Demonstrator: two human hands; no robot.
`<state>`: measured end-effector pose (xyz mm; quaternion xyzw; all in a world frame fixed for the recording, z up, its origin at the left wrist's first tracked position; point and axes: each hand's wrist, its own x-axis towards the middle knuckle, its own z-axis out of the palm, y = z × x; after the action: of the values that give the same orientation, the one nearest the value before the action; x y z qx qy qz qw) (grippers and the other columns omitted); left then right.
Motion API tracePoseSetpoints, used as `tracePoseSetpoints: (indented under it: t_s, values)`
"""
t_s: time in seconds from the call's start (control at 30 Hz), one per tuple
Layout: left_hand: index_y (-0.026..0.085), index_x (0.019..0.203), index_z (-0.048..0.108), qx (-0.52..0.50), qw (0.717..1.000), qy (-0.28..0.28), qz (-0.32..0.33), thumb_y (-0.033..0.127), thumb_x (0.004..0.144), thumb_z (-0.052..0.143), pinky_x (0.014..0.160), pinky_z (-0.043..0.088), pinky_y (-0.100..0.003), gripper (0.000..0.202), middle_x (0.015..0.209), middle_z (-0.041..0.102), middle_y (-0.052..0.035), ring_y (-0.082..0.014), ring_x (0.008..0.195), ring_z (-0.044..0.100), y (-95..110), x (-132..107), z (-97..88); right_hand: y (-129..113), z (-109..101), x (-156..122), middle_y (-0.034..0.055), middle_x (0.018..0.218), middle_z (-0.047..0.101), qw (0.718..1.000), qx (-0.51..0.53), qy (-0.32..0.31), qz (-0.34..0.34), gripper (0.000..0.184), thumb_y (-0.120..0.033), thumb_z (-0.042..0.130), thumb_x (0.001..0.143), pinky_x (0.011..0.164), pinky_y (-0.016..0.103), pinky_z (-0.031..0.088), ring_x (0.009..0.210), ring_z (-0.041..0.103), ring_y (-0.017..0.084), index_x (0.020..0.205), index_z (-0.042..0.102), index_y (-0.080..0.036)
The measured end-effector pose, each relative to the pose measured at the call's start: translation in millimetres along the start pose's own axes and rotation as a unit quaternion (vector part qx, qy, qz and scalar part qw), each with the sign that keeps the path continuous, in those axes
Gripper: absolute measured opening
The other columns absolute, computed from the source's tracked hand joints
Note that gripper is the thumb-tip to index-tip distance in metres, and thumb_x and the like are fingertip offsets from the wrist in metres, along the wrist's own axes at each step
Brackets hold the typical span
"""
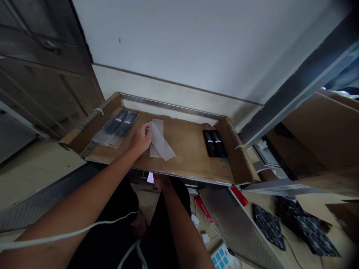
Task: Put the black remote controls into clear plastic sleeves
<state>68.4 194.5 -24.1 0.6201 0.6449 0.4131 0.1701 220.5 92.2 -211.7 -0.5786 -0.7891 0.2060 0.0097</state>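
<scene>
Tucked right hand (162,182) under tray (190,158) lip at 6 o'clock, seemingly to steady it; could not tell fingers' state, hidden there. Pinched, it seemed, the top of clear sleeves (162,145) at tray centre with left hand (141,139), fingertips drawn together, probably to part one sheet. Showed bagged remotes (117,126) at 10 o'clock and bare remotes (214,143) at 2 o'clock, well apart, apparently sorted by wrapping.

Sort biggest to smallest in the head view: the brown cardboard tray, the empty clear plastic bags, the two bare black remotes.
1. brown cardboard tray
2. empty clear plastic bags
3. two bare black remotes, close to the bags in size
</scene>
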Motion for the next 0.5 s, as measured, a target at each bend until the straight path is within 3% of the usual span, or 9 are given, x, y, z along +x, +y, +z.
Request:
tracePoseSetpoints:
  t_s: [0.23,0.4,0.5]
  values:
    - [0.018,0.118,0.063,-0.005,1.000,0.002,-0.007,0.034,0.099,0.045,0.104,0.048,-0.043,0.030,0.120,0.071,-0.0140,-0.0282,0.114,0.065,0.7,0.5,-0.7,-0.2,-2.1,3.7,0.0128,0.147,0.059,1.000,-0.004,-0.002,-0.007,0.039,-0.022,0.050,0.102,0.121,0.042,0.037,0.139,0.054,0.025,0.139,0.064,-0.018]
    - [0.019,0.118,0.063,-0.013,1.000,0.004,-0.012,0.032,0.098,0.047,0.105,0.047,-0.043,0.029,0.120,0.071,-0.0140,-0.0284,0.116,0.065,0.5,0.5,-0.4,2.1,-7.0,0.2,0.0188,0.149,0.056,0.999,-0.005,0.018,0.042,0.044,-0.021,0.043,0.105,0.123,0.045,0.033,0.143,0.050,0.028,0.143,0.061,-0.010]
    - [0.018,0.118,0.063,-0.016,1.000,0.005,-0.011,0.031,0.098,0.047,0.106,0.047,-0.043,0.028,0.120,0.071,-0.0140,-0.0283,0.116,0.065,-0.2,0.8,0.3,10.0,-11.4,-2.1,0.0207,0.146,0.059,0.996,-0.005,0.030,0.086,0.044,-0.023,0.043,0.104,0.123,0.051,0.032,0.142,0.050,0.032,0.142,0.061,-0.011]
